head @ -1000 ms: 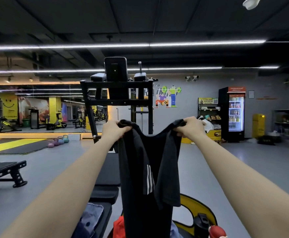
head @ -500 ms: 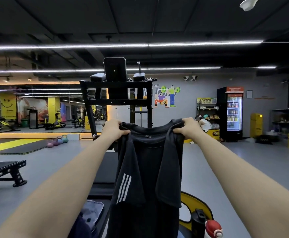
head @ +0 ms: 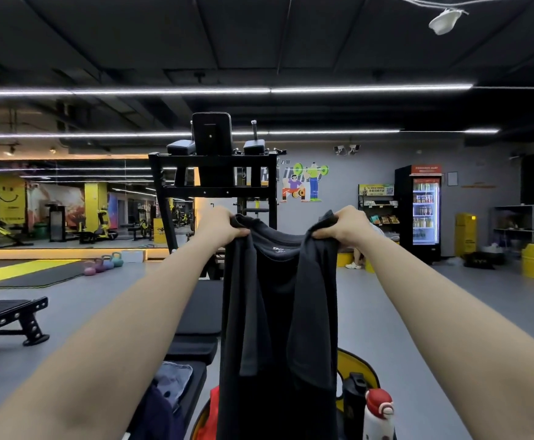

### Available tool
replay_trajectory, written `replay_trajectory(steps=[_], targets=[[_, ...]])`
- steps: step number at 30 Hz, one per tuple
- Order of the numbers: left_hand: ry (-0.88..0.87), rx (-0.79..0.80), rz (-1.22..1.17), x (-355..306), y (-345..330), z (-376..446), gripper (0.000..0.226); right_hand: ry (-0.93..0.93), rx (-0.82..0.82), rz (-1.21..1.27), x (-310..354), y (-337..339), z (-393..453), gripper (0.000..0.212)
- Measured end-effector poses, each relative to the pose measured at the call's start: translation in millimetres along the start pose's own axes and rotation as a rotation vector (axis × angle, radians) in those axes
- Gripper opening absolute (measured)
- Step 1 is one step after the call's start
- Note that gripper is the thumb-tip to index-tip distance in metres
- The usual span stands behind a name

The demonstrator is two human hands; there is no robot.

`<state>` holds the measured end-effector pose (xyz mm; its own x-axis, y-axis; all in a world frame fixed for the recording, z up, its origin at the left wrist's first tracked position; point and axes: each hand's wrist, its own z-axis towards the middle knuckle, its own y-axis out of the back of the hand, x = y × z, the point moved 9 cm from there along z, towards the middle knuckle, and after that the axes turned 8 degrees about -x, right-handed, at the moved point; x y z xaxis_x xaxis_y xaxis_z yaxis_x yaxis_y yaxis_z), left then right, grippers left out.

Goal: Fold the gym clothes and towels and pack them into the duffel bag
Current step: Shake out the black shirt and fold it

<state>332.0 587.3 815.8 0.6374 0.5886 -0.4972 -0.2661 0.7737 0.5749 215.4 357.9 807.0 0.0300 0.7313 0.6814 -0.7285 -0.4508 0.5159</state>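
So the person is holding a black t-shirt (head: 278,312) up at arm's length, and I'm using that shirt as the landmark for everything else. The left hand (head: 219,228) is gripping the shirt's left shoulder with fingers curled tight round a bunch of fabric, and the right hand (head: 343,225) is doing the same at the right shoulder, fingers clenched over the cloth. Between the two hands the collar is sagging in a curve, with a small printed neck label showing just under it, so I'm guessing we're looking at the inside back of the neck. Both sleeves are hanging folded inward over the body, and the hem is dropping out of view at the bottom. Holding it high by the shoulders like this is, I think, letting gravity pull it straight, which makes sense as the first step of a fold. Just to the right of the shirt's lower part, a yellow-edged duffel bag (head: 359,368) is peeking out, with a black bottle (head: 352,398) and a white bottle with a red cap (head: 378,411) beside it. To the lower left of the shirt, a padded bench (head: 195,319) is carrying some bluish clothes (head: 172,381), and something red (head: 210,414) is poking out right by the shirt's left edge. Nothing looks folded yet as far as I can tell.
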Motion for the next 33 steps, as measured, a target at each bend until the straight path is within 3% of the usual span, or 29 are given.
replay_trajectory(steps=[4, 10, 16, 24, 33], targets=[[-0.001, 0.006, -0.048, -5.6, 8.5, -12.6, 0.025, 0.029, -0.01, 0.004, 3.1, 11.2, -14.2, 0.048], [0.008, -0.021, -0.081, -3.4, 14.0, -35.6, 0.035, 0.031, 0.001, -0.004, -0.5, 19.3, -40.5, 0.04], [-0.025, 0.015, -0.13, -12.3, 8.8, -75.1, 0.031, 0.016, 0.022, 0.029, -9.4, 15.4, -80.5, 0.028], [-0.021, 0.072, -0.156, -28.8, 12.3, -123.8, 0.023, 0.01, 0.059, 0.082, -4.2, 12.7, -122.9, 0.028], [0.074, 0.151, -0.099, 6.4, -29.3, -144.2, 0.027, -0.063, 0.15, 0.005, -37.7, -33.1, -131.3, 0.032]])
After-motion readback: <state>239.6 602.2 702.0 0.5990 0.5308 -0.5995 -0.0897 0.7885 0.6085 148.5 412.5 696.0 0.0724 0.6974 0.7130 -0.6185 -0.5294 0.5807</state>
